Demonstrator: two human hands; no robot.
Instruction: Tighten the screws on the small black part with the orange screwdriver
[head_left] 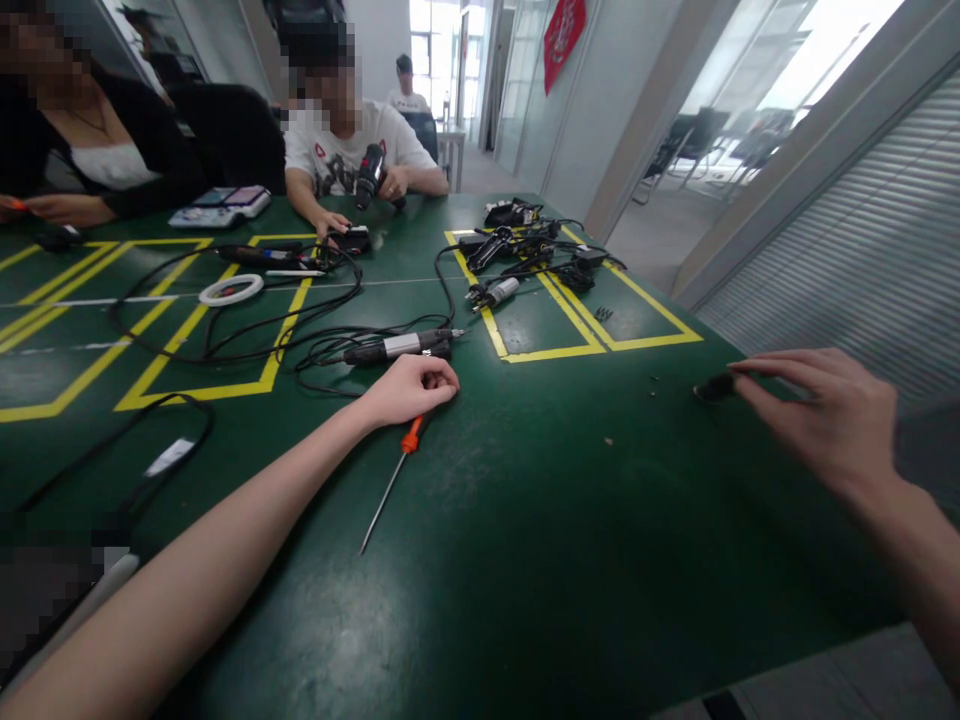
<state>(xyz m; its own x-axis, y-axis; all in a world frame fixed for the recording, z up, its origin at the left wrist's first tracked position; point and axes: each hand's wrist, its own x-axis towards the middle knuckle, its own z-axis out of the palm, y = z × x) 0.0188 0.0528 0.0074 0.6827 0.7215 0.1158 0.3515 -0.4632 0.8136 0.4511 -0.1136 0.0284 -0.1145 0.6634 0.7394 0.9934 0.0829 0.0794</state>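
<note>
My left hand rests on the green table, its fingers curled shut around the orange handle of a screwdriver whose thin shaft points back toward me. My right hand hovers near the table's right edge. Its fingertips pinch a small black object that lies on the surface. Just beyond my left hand lies a black and silver corded tool.
Black cables loop across yellow taped rectangles. A white tape roll lies at the left, a heap of black tools and chargers at the far right. Across the table a person holds a drill; another person sits at the far left.
</note>
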